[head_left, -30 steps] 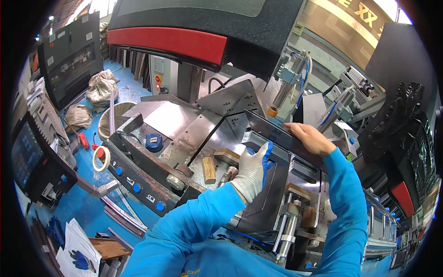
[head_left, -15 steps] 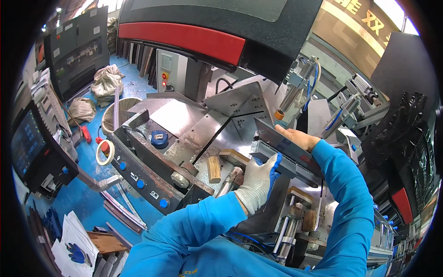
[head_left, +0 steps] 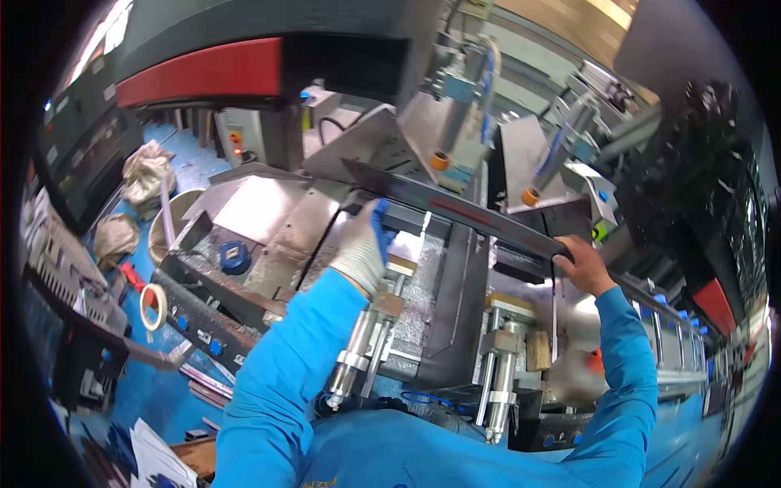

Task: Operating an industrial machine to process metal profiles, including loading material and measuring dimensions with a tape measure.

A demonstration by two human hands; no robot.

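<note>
I see 1 dark bar point(head_left: 455, 210) right of blue tape measure point(head_left: 234, 257). My bare right hand point(head_left: 582, 267), farther right of tape measure, grasps bar's right end. My gloved left hand point(head_left: 364, 244), nearer tape measure, beside bar; blurred, cannot tell its grip.

Left of centre, I see a blue tape measure point(head_left: 235, 257); below and farther left, a pale tape roll point(head_left: 162, 306). At the left, my view takes in two sacks point(head_left: 149, 174), one higher in the frame, near a bin point(head_left: 158, 236) on the blue floor point(head_left: 195, 161). Upper right: glossy black plastic point(head_left: 683, 179). Lower left: white papers point(head_left: 154, 451).
</note>
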